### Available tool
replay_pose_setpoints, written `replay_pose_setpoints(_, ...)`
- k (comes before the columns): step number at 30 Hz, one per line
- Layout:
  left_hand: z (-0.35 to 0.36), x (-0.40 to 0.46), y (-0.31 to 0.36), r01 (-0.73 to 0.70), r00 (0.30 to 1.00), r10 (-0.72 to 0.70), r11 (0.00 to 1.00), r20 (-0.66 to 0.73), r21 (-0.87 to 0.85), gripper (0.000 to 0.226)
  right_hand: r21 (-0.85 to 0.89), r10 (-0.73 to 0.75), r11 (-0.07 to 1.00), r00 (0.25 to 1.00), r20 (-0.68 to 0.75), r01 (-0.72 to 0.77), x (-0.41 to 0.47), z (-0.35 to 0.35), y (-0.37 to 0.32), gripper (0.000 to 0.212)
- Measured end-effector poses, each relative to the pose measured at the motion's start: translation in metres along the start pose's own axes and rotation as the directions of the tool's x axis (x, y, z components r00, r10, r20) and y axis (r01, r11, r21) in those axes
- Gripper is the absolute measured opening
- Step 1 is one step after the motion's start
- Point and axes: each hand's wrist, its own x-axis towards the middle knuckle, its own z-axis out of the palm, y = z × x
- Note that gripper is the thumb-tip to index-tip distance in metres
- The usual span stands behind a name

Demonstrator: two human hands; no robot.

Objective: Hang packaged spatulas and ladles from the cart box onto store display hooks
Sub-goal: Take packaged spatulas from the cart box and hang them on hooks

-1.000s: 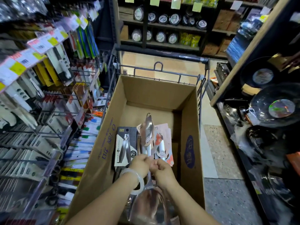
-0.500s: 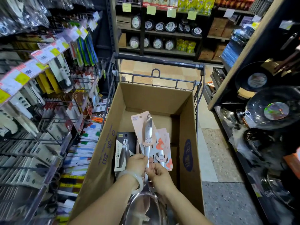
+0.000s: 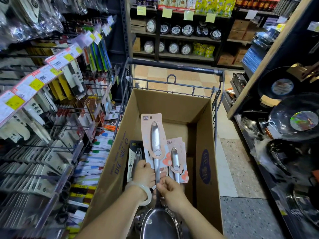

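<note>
Both hands sit low in the centre of the frame over the open cardboard box (image 3: 172, 107) in the cart (image 3: 174, 66). The left hand (image 3: 144, 175) curls round the lower edge of the pink card and the steel handle of the packaged ladle (image 3: 155, 149), while the right hand (image 3: 170, 188) pinches the same handle just below it; neither hand is spread. The ladle's bowl (image 3: 160, 223) lies at the bottom centre of the frame, close to the camera.

Over the last second the ladle has risen: its pink card, which lay low among the other packs, now stands clear above them, reaching up toward the middle of the frame, with its hanging hole at the top exposed. A second, shorter pink-carded utensil (image 3: 176, 157) stays just to its right in the box, and a dark pack (image 3: 136, 157) to its left.

So the pick-up looks done, and the hanging comes next. The display hooks (image 3: 65, 128) fill the left of the frame, well apart from the ladle.
</note>
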Motion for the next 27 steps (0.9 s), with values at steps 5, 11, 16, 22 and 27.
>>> replay_pose_setpoints(5,0.0,-0.004,-0.002,-0.064,0.997,0.061,0.995,0.048,0.07,0.009,0.011,-0.025,1.0,1.0,-0.003,0.025,0.001,0.002,0.001,0.02)
replay_pose_setpoints(11,-0.005,-0.004,-0.004,-0.071,0.997,0.069,0.994,0.029,0.079,0.007,0.026,-0.044,0.999,0.999,0.004,0.044,0.006,0.004,0.007,0.025)
replay_pose_setpoints(16,-0.003,0.0,-0.008,-0.088,0.996,0.089,0.993,-0.01,0.077,0.014,0.032,-0.046,0.998,0.999,0.009,0.046,0.014,0.003,0.015,0.026)
replay_pose_setpoints(22,-0.005,0.006,-0.014,-0.076,0.997,0.076,0.997,0.002,-0.03,0.022,0.02,0.009,1.0,1.0,-0.009,-0.009,0.024,-0.002,0.028,0.02)
replay_pose_setpoints(27,-0.021,0.016,-0.016,-0.137,0.99,0.139,0.988,-0.024,0.065,0.021,-0.151,0.086,0.975,0.903,-0.421,-0.163,0.047,-0.031,0.048,0.016)
